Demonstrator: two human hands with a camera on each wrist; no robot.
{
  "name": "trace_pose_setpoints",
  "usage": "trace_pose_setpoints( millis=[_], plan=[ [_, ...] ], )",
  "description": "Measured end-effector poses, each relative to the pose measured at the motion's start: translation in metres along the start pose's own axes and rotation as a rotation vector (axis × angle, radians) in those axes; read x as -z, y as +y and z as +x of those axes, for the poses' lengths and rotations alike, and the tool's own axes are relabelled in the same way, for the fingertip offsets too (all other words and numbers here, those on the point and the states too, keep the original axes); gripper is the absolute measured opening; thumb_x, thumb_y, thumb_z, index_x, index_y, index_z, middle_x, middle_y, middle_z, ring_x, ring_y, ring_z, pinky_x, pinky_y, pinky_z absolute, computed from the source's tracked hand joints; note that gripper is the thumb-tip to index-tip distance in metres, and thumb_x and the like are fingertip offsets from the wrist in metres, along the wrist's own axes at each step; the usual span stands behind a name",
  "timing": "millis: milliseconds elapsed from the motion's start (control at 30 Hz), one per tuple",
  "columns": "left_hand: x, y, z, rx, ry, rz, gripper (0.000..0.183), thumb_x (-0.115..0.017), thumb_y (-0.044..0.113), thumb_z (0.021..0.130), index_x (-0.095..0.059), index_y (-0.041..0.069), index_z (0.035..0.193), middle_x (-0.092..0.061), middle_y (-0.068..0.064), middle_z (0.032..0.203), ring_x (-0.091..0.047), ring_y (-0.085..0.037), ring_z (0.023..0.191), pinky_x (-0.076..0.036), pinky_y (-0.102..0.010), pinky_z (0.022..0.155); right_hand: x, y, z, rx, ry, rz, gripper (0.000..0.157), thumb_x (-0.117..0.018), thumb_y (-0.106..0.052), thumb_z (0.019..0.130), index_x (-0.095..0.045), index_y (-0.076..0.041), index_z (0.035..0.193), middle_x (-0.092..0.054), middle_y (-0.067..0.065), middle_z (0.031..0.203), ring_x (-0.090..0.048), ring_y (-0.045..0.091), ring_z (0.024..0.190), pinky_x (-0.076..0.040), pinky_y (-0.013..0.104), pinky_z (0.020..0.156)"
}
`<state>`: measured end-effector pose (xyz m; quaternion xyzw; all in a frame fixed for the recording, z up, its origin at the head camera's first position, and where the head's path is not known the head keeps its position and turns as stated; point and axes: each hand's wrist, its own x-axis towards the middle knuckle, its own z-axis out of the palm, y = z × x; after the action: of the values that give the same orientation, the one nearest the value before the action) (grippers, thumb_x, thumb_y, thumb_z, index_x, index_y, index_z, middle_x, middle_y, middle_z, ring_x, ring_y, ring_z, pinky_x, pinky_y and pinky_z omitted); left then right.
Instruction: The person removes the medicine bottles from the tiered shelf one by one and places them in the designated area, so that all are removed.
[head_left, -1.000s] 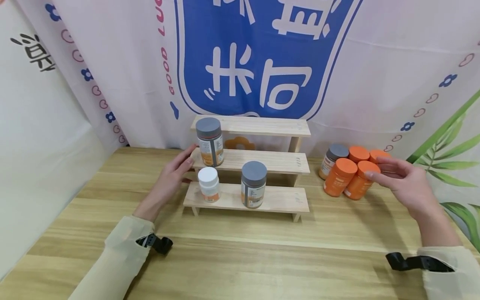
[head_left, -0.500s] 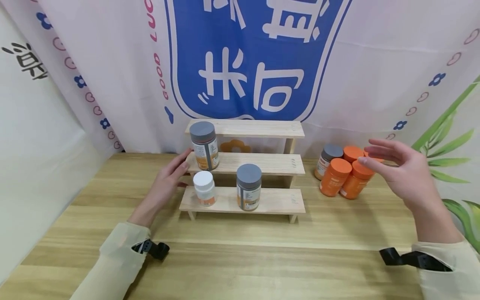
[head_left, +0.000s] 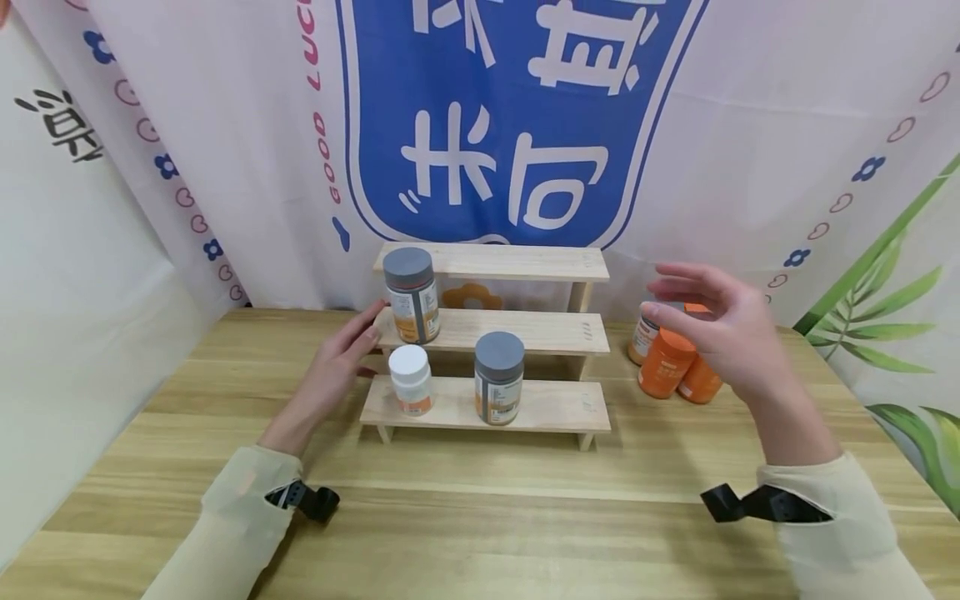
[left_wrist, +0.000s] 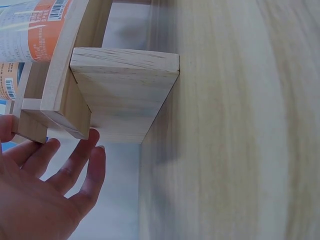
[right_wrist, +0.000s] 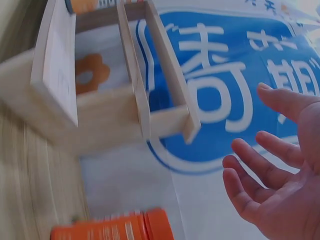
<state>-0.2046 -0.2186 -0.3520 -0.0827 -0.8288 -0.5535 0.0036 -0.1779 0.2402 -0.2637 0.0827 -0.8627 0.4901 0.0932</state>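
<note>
At the three-tier wooden display rack (head_left: 555,327), my left hand (head_left: 330,379) holds the left end of the middle tier. In the left wrist view its thumb lies at that tier's edge, with fingertips (left_wrist: 92,137) at the lower tier's corner. My right hand (head_left: 723,321) holds nothing, fingers apart, raised in front of the bottle group at right. It partly hides the orange bottles (head_left: 666,364) and a grey-lidded jar (head_left: 643,340). On the rack stand a grey-lidded jar (head_left: 412,296) on the middle tier, and a white bottle (head_left: 411,381) and another grey-lidded jar (head_left: 499,379) on the lowest.
The wooden table (head_left: 480,517) stretches out in front of the rack. Behind it hangs a white curtain (head_left: 270,208) with a blue printed panel. Leaves (head_left: 877,325) are printed on the right side. The right wrist view shows an orange bottle (right_wrist: 115,227) below the hand.
My right hand has come away from the orange bottles and moved left, now in front of the group. The left hand stays at the rack. The bottles stand where they were.
</note>
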Motion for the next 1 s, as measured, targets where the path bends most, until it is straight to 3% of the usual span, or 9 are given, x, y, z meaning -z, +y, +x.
trace_pose_setpoints(
  millis=[300, 467, 633, 867, 1000],
  plan=[
    [0.001, -0.001, -0.001, -0.004, 0.002, -0.001, 0.058, -0.040, 0.036, 0.116, -0.027, 0.022, 0.170, -0.025, -0.012, 0.177, -0.052, -0.043, 0.138, -0.057, -0.043, 0.092, -0.036, -0.033, 0.016, 0.105, -0.108, 0.116, 0.054, -0.077, -0.031, 0.099, -0.061, -0.017, 0.148, -0.074, 0.004, 0.131, -0.071, 0.011, 0.115, -0.057, 0.016, 0.092],
    [0.001, -0.001, -0.001, -0.005, -0.005, -0.007, 0.058, -0.040, 0.036, 0.116, -0.027, 0.023, 0.170, -0.025, -0.012, 0.177, -0.053, -0.044, 0.138, -0.057, -0.044, 0.093, -0.053, -0.049, 0.023, 0.108, -0.146, 0.112, 0.052, -0.078, -0.032, 0.099, -0.062, -0.017, 0.146, -0.072, 0.010, 0.135, -0.069, 0.016, 0.119, -0.057, 0.019, 0.093],
    [0.000, 0.000, 0.000, -0.001, -0.004, -0.011, 0.058, -0.040, 0.036, 0.116, -0.027, 0.023, 0.170, -0.024, -0.012, 0.177, -0.051, -0.044, 0.139, -0.057, -0.044, 0.092, -0.067, -0.058, 0.032, 0.136, -0.193, 0.121, 0.051, -0.077, -0.031, 0.100, -0.061, -0.017, 0.147, -0.072, 0.006, 0.135, -0.067, 0.020, 0.122, -0.058, 0.025, 0.095],
    [-0.001, 0.000, 0.000, -0.008, 0.004, -0.011, 0.058, -0.041, 0.035, 0.116, -0.028, 0.021, 0.170, -0.025, -0.012, 0.177, -0.052, -0.042, 0.136, -0.056, -0.038, 0.089, -0.086, -0.073, 0.042, 0.113, -0.230, 0.217, 0.052, -0.078, -0.031, 0.098, -0.061, -0.022, 0.147, -0.071, 0.008, 0.138, -0.066, 0.020, 0.125, -0.055, 0.044, 0.109],
    [-0.001, 0.000, 0.000, -0.008, 0.004, -0.012, 0.058, -0.041, 0.036, 0.115, -0.028, 0.020, 0.170, -0.025, -0.011, 0.177, -0.052, -0.043, 0.137, -0.056, -0.038, 0.089, -0.097, -0.083, 0.046, 0.106, -0.247, 0.264, 0.056, -0.080, -0.028, 0.097, -0.059, -0.020, 0.149, -0.070, 0.012, 0.140, -0.067, 0.022, 0.125, -0.054, 0.047, 0.111]
  ],
)
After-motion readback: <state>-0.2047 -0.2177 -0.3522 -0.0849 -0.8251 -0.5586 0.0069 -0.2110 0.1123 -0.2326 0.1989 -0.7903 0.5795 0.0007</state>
